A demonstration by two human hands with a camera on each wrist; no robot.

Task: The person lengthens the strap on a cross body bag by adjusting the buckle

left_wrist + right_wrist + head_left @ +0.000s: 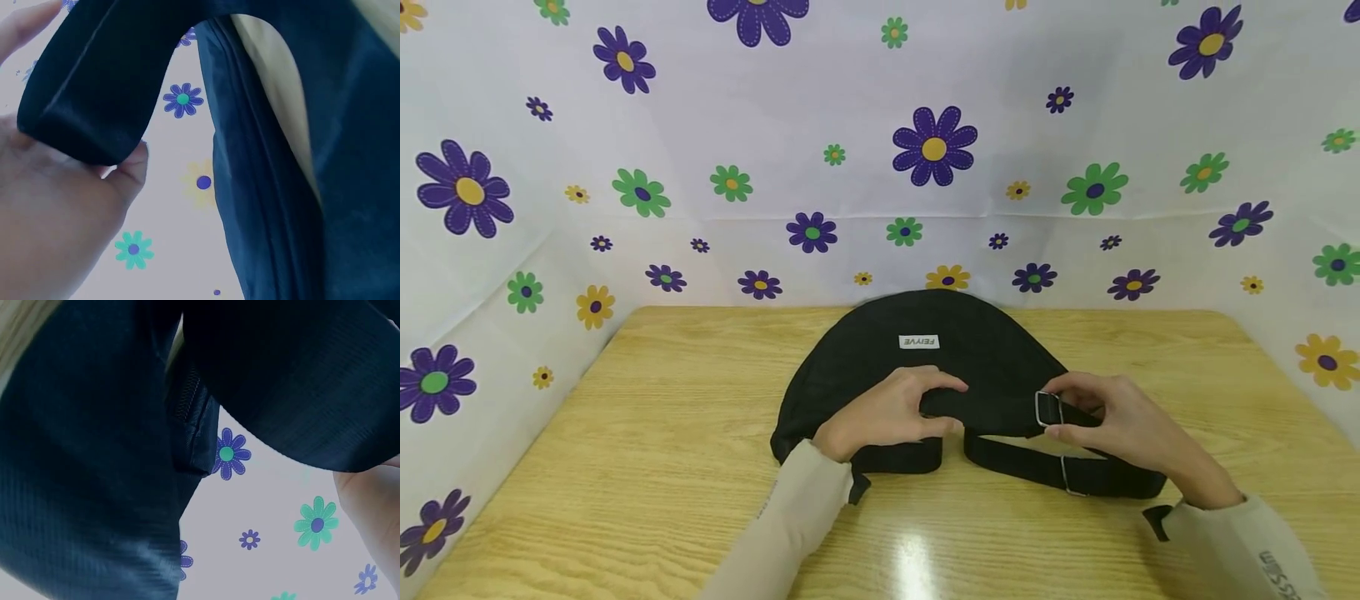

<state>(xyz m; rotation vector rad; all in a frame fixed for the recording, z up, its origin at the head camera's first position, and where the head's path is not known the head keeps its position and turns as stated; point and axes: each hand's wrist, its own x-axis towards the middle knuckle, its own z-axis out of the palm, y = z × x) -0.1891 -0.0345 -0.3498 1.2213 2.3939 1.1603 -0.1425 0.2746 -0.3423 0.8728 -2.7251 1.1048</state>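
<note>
A black half-moon shoulder bag (850, 358) lies on the table with its white label (919, 342) upside down to me. Over its straight side runs the black strap (992, 410), folded back on itself. My left hand (891, 410) holds the strap's folded end between thumb and fingers; the left wrist view shows this loop (94, 94) in the hand. On the right, my right hand (1123, 421) pinches the strap beside a metal slider buckle (1038, 410). In the right wrist view, wide strap (300, 381) covers most of that hand.
Nearer to me, a lower run of strap loops along the wooden table (647, 433), carrying a second metal slider (1065, 477). A white flower-print cloth (820, 100) hangs behind the table and along both sides. Part of a zipper (187, 394) shows in the right wrist view.
</note>
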